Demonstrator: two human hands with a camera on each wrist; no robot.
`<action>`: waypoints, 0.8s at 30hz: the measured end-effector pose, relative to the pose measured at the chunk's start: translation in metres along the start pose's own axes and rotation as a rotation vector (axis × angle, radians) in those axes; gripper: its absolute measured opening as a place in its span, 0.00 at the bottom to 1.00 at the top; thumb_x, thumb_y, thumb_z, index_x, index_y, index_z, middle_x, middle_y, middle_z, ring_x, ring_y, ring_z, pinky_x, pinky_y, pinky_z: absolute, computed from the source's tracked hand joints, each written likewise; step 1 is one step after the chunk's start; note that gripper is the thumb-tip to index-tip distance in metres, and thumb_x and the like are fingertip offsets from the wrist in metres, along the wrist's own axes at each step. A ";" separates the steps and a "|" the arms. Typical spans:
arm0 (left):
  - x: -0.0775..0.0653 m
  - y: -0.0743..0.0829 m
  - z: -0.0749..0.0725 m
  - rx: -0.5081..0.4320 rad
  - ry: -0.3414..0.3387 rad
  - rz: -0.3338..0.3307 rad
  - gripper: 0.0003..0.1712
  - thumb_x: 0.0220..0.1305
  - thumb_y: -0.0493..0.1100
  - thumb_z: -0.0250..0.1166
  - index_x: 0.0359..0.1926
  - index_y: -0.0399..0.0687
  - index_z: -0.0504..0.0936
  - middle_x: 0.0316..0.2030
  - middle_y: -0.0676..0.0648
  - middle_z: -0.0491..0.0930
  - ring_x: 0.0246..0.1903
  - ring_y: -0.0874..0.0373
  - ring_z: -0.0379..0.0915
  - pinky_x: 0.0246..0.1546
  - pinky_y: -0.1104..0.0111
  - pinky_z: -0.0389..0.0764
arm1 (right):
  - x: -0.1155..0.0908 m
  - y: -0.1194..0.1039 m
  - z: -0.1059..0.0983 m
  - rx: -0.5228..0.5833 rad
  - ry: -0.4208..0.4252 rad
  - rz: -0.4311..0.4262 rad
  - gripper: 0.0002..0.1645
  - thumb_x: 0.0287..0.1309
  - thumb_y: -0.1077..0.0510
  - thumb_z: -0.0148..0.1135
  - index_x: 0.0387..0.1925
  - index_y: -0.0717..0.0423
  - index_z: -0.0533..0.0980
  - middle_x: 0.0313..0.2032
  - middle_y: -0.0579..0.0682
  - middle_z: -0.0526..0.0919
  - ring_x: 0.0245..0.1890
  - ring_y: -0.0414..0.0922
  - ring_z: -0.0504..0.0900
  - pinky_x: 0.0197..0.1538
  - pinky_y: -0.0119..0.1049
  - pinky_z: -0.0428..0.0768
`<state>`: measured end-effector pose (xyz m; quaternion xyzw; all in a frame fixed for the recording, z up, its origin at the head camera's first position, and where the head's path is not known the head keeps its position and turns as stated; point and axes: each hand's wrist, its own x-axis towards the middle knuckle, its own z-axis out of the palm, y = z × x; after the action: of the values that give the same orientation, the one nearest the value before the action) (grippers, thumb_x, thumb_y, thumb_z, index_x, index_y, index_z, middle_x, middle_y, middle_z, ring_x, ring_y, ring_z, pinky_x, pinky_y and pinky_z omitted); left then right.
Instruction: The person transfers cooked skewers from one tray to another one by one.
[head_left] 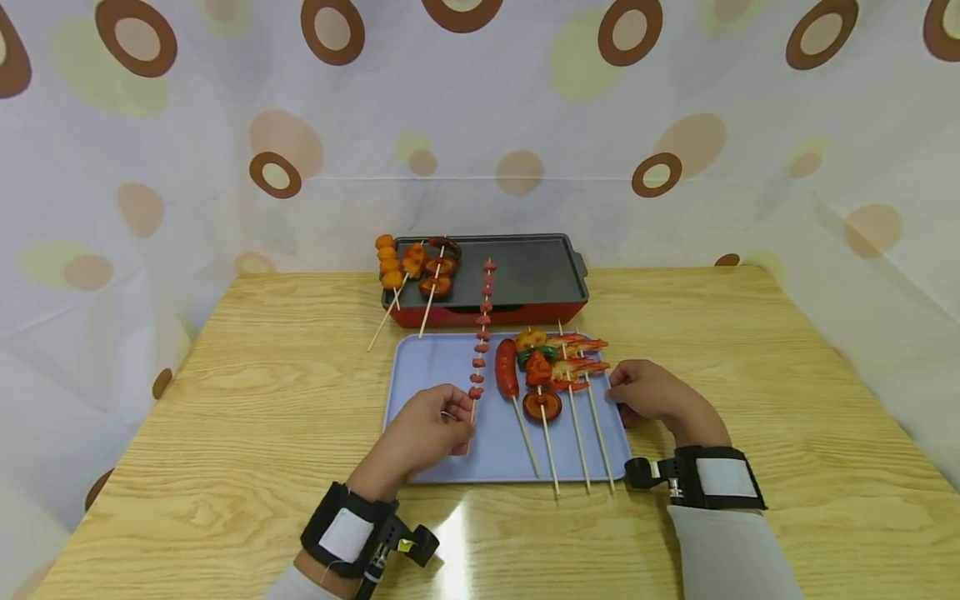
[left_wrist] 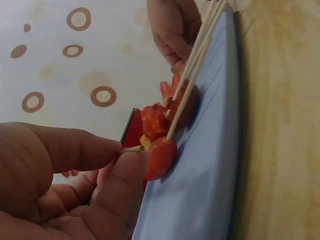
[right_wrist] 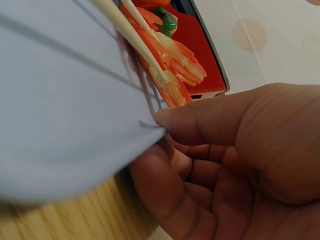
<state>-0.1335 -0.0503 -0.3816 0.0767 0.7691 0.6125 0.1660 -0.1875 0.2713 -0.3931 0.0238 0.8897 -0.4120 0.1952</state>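
My left hand (head_left: 426, 427) pinches the lower stick of a skewer of small red meat pieces (head_left: 484, 321). That skewer tilts up over the light blue tray (head_left: 427, 367), its top in front of the grill pan (head_left: 525, 267). In the left wrist view the stick's end shows between thumb and fingers. My right hand (head_left: 660, 396) grips the tray's right rim, thumb on top and fingers beneath in the right wrist view. On the tray lie a sausage skewer (head_left: 507, 371), a mixed skewer with a mushroom slice (head_left: 542, 406) and shrimp skewers (head_left: 581, 367).
The black-topped red grill pan stands behind the tray. At its left end lie an orange ball skewer (head_left: 387, 262), another skewer with an orange piece (head_left: 414, 260) and a mushroom skewer (head_left: 438, 279), sticks jutting past the front edge. A patterned cloth (head_left: 465, 108) hangs behind the wooden table (head_left: 285, 375).
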 end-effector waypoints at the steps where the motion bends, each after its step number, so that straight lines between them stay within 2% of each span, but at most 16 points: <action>1: -0.002 -0.001 0.001 0.007 0.002 -0.001 0.11 0.58 0.26 0.61 0.43 0.29 0.75 0.32 0.44 0.73 0.26 0.58 0.74 0.29 0.65 0.83 | -0.001 0.000 0.000 0.001 -0.001 -0.001 0.06 0.65 0.65 0.56 0.40 0.66 0.71 0.32 0.55 0.74 0.26 0.45 0.76 0.29 0.36 0.80; 8: -0.011 -0.009 0.003 0.109 -0.032 -0.007 0.11 0.55 0.27 0.61 0.41 0.30 0.77 0.29 0.45 0.74 0.23 0.59 0.73 0.26 0.67 0.80 | -0.003 -0.001 -0.004 0.003 0.000 0.002 0.07 0.65 0.66 0.57 0.40 0.67 0.70 0.31 0.54 0.74 0.25 0.45 0.76 0.28 0.36 0.80; 11: -0.015 -0.011 0.003 0.122 -0.038 0.002 0.11 0.54 0.27 0.61 0.41 0.30 0.78 0.28 0.46 0.75 0.23 0.60 0.73 0.25 0.68 0.79 | -0.003 0.000 -0.005 0.000 0.001 -0.004 0.06 0.65 0.66 0.56 0.40 0.67 0.70 0.31 0.54 0.74 0.25 0.45 0.76 0.28 0.36 0.80; 16: -0.020 -0.015 0.005 0.090 -0.057 -0.017 0.12 0.52 0.27 0.61 0.41 0.29 0.77 0.27 0.45 0.75 0.21 0.60 0.73 0.24 0.70 0.76 | -0.002 0.000 -0.006 -0.001 0.001 -0.016 0.06 0.65 0.65 0.57 0.40 0.67 0.70 0.31 0.55 0.74 0.25 0.45 0.76 0.27 0.37 0.80; 24: -0.027 -0.020 0.005 0.061 -0.046 -0.041 0.13 0.52 0.27 0.62 0.41 0.29 0.77 0.27 0.46 0.76 0.21 0.59 0.74 0.24 0.69 0.78 | -0.001 0.002 -0.001 0.011 0.003 -0.001 0.06 0.65 0.65 0.56 0.41 0.66 0.71 0.32 0.55 0.75 0.26 0.45 0.77 0.29 0.36 0.80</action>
<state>-0.1050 -0.0590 -0.3979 0.0799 0.7847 0.5833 0.1940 -0.1869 0.2739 -0.3937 0.0250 0.8876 -0.4172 0.1935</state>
